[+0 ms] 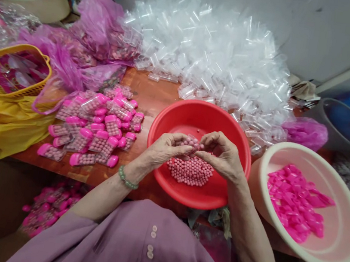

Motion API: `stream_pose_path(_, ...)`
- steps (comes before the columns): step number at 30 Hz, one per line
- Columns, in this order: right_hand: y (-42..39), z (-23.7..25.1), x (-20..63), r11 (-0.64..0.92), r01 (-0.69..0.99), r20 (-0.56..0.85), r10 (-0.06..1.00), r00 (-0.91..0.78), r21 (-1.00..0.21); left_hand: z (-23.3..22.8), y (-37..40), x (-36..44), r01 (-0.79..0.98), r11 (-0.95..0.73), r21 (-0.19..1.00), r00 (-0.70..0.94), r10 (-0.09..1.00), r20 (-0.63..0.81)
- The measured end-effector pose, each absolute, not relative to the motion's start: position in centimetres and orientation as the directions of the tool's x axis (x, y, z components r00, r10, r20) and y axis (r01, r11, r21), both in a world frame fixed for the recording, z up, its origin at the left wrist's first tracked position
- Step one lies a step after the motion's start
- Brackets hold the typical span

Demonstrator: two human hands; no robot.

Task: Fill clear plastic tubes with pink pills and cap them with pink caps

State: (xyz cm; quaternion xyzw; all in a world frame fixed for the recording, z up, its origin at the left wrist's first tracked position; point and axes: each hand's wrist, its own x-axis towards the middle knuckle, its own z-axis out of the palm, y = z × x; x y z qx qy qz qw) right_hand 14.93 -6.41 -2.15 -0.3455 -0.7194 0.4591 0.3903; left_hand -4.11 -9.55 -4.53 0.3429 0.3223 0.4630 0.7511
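Over the red basin [214,200], my left hand [166,150] is closed around a small clear plastic bottle [190,142] that lies on its side with pink beads in it. My right hand [225,157] meets the bottle's right end, thumb below and fingers curled above, with pink beads at the fingertips. How many beads it pinches is hidden. Below both hands, a heap of loose pink beads [190,172] covers part of the basin's floor. No cap shows on the bottle in my left hand.
Left of the basin lie filled bottles with pink caps [97,128]. Clear empty bottles [203,44] are piled at the back. A cream tub [332,261] of pink caps [296,204] stands at the right. A yellow basket [33,91] and purple bags [96,20] sit at the left.
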Motion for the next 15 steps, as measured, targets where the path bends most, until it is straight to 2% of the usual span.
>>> stream_pose_path(4, -6.3, -1.8, 14.3, 0.377, 0.206, 0.254, 0.854, -0.454, -0.903, -4.4, -9.5, -4.1, -0.482, 0.333, 0.810, 0.345, 0.922, -0.174)
stream_pose_path(8, -6.3, -0.9, 13.7, 0.476, 0.270, 0.294, 0.807, -0.512, -0.837, -4.7, -9.5, -4.2, -0.482, 0.309, 0.820, 0.361, 0.923, -0.136)
stream_pose_path(12, -6.5, -0.8, 13.7, 0.581, 0.272, 0.362, 0.743, -0.563, -0.767, -4.7, -9.7, -4.2, -0.445, 0.223, 0.867, 0.361, 0.931, -0.054)
stream_pose_path(15, -6.8, -1.3, 14.1, 0.566, 0.262, 0.344, 0.743, -0.574, -0.782, -4.5, -9.8, -4.1, -0.400, 0.208, 0.893, 0.383, 0.923, -0.044)
